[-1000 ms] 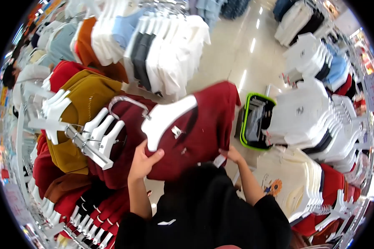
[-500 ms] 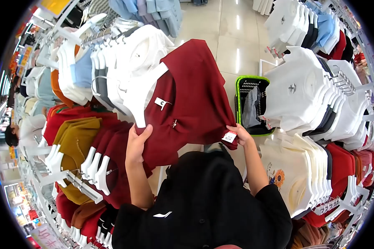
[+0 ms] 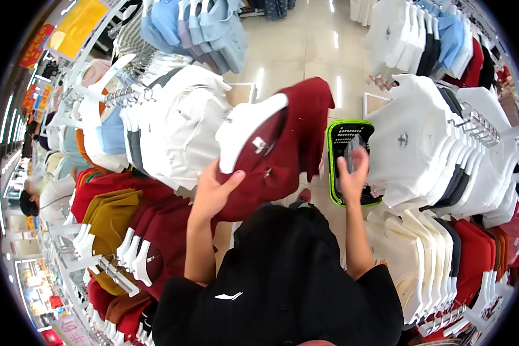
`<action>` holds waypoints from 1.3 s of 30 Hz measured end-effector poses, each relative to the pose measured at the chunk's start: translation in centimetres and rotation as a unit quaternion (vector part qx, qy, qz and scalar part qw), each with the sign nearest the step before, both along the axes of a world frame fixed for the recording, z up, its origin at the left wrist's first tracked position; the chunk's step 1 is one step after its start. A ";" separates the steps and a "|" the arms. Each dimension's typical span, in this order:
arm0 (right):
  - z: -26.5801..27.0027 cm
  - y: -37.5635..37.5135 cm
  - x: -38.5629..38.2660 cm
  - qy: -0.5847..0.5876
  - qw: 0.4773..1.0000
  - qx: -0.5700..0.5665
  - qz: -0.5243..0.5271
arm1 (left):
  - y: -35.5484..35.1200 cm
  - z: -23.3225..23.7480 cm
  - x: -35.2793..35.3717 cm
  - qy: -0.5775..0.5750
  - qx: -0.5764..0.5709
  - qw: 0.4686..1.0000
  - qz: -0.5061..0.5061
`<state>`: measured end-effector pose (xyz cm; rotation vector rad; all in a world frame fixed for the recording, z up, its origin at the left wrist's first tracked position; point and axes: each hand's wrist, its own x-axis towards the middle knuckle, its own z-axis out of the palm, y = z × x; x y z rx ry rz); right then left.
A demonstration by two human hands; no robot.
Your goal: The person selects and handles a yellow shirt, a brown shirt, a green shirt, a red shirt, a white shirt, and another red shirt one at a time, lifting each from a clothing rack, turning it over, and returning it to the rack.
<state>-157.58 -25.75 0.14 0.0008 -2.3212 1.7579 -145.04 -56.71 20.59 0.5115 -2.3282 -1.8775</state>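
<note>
My left hand (image 3: 214, 190) is closed around the shoulder of a dark red shirt (image 3: 288, 155) and the end of its white hanger (image 3: 245, 130). A white neck label (image 3: 259, 144) shows inside the collar. The shirt hangs tilted in front of my chest, its far shoulder raised. My right hand (image 3: 353, 173) is apart from the shirt, with thumb and fingers spread. It hovers over a black shopping basket with a bright green rim (image 3: 330, 150). Clear plastic (image 3: 353, 147) lies in the basket, partly hidden by my fingers.
Racks of white shirts (image 3: 415, 132) and cream shirts (image 3: 406, 248) stand on the right. To the left hang white shirts (image 3: 181, 124), mustard tops (image 3: 112, 210) and dark red tops (image 3: 167, 242). A tiled aisle (image 3: 305, 46) runs ahead. Another person (image 3: 55, 196) is at the far left.
My right hand has let go of the shirt's hem and its price tag, moving right over the basket. The shirt has swung and folded, still in my left hand.
</note>
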 end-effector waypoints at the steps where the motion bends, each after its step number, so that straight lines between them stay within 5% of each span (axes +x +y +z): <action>1: 2.9 0.0 -0.5 0.047 0.999 0.006 0.004 | 0.6 -0.5 -0.4 -0.015 -0.038 0.999 -0.009; 6: 14.6 -0.8 -2.1 0.250 0.954 0.134 0.093 | 3.4 -1.9 -2.2 0.003 -0.258 0.958 -0.127; 9: 15.5 -0.8 -4.2 0.249 0.912 0.218 0.242 | 4.2 -1.4 -3.8 -0.014 -0.277 0.939 -0.206; 13: 13.4 -2.4 -5.4 0.301 0.896 0.229 0.233 | 3.7 -1.3 -5.4 0.000 -0.308 0.912 -0.270; 18: 14.9 -3.0 -6.6 0.264 0.907 0.250 0.210 | 1.5 -1.7 -6.3 -0.026 -0.185 0.950 -0.251; 20: 15.8 -3.0 -8.1 0.264 0.913 0.266 0.164 | -0.4 -3.7 -6.9 -0.072 -0.018 0.970 -0.230; 22: 16.7 -3.1 -9.9 0.268 0.909 0.288 0.140 | -2.7 -9.1 -7.1 0.032 0.126 0.977 -0.171; 24: 17.1 -3.3 -11.8 0.255 0.906 0.319 0.112 | -4.2 -7.6 -7.0 -0.019 0.272 0.953 -0.136; 28: 17.1 -4.1 -15.4 0.141 0.953 0.255 0.086 | -5.9 -12.3 -7.7 -0.180 0.145 0.962 -0.148; 29: 16.8 -4.0 -16.4 0.103 0.962 0.236 0.092 | -4.9 -13.5 -7.8 -0.036 0.006 0.995 -0.095; 32: 18.5 -5.7 -17.8 0.080 0.979 0.148 0.116 | -4.7 -16.2 -8.5 0.011 0.225 0.972 0.062; 33: 18.7 -6.1 -18.3 0.067 0.979 0.152 0.117 | -6.3 -17.0 -8.4 -0.039 0.128 0.991 0.013; 39: 19.0 -8.0 -21.1 0.059 0.983 0.118 0.126 | -7.3 -13.4 -9.9 -0.022 0.213 0.977 0.018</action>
